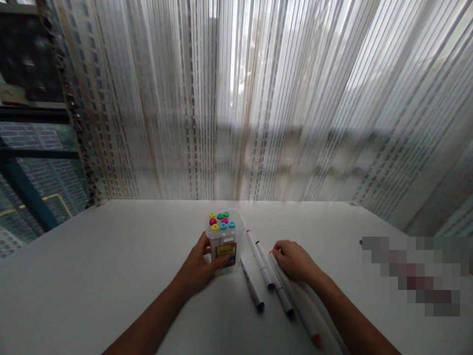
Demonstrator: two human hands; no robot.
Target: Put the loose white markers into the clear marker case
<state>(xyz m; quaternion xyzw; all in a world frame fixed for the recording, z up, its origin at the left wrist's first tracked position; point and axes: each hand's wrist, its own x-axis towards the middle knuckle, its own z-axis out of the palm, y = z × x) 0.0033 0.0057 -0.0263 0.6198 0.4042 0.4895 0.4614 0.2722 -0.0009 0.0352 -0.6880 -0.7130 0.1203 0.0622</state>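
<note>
A clear plastic marker box [226, 237] stands upright on the white table [92, 276], with several coloured marker caps showing at its top. My left hand [199, 268] is wrapped round the box's lower left side. Several white markers [260, 264] lie loose on the table to the right of the box. My right hand [293, 260] rests on the rightmost markers with its fingers curled down onto one of them; I cannot tell whether it is lifted.
A striped sheer curtain [258, 98] hangs along the table's far edge. A window with a brick wall beyond [33, 162] is at the left. A blurred-out patch [421, 271] covers part of the table's right side.
</note>
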